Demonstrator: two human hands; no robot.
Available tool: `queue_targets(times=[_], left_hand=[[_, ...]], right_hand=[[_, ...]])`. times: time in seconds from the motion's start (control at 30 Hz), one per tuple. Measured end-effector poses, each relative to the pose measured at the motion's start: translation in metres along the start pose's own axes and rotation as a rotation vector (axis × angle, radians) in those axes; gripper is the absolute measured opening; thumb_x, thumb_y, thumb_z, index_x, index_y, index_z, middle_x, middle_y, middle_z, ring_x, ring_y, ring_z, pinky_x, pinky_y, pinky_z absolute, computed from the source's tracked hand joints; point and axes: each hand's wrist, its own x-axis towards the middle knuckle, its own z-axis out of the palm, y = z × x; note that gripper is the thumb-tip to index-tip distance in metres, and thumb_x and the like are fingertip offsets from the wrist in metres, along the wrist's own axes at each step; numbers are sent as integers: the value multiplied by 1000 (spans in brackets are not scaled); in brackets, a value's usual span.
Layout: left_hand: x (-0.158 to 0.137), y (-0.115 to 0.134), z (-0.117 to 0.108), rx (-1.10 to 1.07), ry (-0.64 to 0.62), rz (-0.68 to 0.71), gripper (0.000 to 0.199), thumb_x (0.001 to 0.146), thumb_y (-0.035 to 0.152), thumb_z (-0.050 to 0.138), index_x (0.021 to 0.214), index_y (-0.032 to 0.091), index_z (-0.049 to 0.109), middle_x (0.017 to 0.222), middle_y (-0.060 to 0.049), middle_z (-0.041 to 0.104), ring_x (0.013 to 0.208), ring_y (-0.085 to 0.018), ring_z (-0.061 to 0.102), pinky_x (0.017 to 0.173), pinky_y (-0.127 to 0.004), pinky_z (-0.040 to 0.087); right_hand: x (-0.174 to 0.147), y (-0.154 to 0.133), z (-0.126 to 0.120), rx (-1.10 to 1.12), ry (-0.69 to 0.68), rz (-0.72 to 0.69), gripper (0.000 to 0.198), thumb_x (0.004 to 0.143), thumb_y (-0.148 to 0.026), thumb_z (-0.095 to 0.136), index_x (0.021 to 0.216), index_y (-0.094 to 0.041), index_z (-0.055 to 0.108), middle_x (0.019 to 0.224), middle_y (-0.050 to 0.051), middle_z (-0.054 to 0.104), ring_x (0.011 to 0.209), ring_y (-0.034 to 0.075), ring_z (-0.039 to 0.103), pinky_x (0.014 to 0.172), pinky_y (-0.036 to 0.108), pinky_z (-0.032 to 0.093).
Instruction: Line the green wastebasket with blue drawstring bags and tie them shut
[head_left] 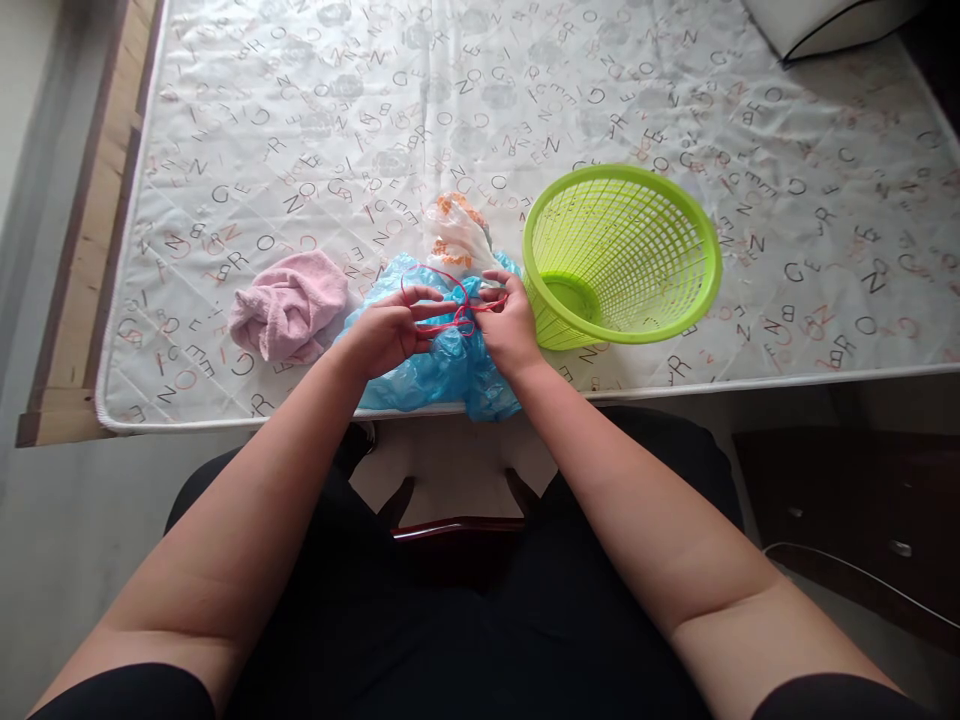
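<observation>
A crumpled blue plastic bag (409, 385) lies at the mattress's front edge, part of it hanging over. Thin red string (463, 318) runs in loops above the bag, between both hands. My left hand (391, 325) is closed on the string at the bag's left side, fingers pointing right. My right hand (508, 318) pinches the string close to the bag's gathered top; its fingertips are partly hidden. Just behind the blue bag sits a white plastic bag with orange print (459, 235).
A lime-green mesh basket (622, 255) lies tilted right of my right hand, its opening facing me. To the left rests a bunched pink cloth (289, 305). The letter-patterned mattress (300, 130) has a wooden frame (97, 230) on its left. A white object (832, 25) stands far right.
</observation>
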Motion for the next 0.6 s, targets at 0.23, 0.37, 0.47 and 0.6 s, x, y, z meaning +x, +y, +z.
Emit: queue_targets(times=[0.23, 0.37, 0.47, 0.6], left_hand=[[4, -7, -1, 63, 45, -31, 37, 62, 1, 80, 92, 17, 65, 98, -3, 76, 57, -7, 63, 52, -20, 57], [5, -11, 0, 88, -3, -71, 41, 68, 13, 91, 103, 18, 69, 89, 0, 71, 61, -11, 68, 52, -22, 58], [6, -13, 1, 173, 8, -82, 40, 70, 27, 99, 98, 18, 71, 76, 2, 64, 57, -10, 63, 49, -20, 52], [9, -19, 0, 302, 3, -47, 39, 67, 35, 103, 86, 17, 73, 70, 2, 60, 55, -7, 55, 47, -18, 42]], right_hand=[[-3, 2, 2, -65, 49, -76, 48, 88, -31, 82, 127, -30, 55, 100, -1, 61, 86, 16, 63, 84, 36, 60], [-8, 3, 5, -128, 4, -141, 54, 91, -27, 79, 137, -31, 51, 97, -2, 59, 83, 15, 61, 85, 37, 60], [-11, 3, 9, -126, -14, -183, 61, 93, -24, 75, 145, -31, 45, 99, -2, 59, 87, 15, 61, 89, 38, 60], [-16, -1, 13, -101, 5, -184, 62, 91, -21, 75, 143, -32, 42, 100, -2, 59, 91, 16, 61, 93, 39, 59]])
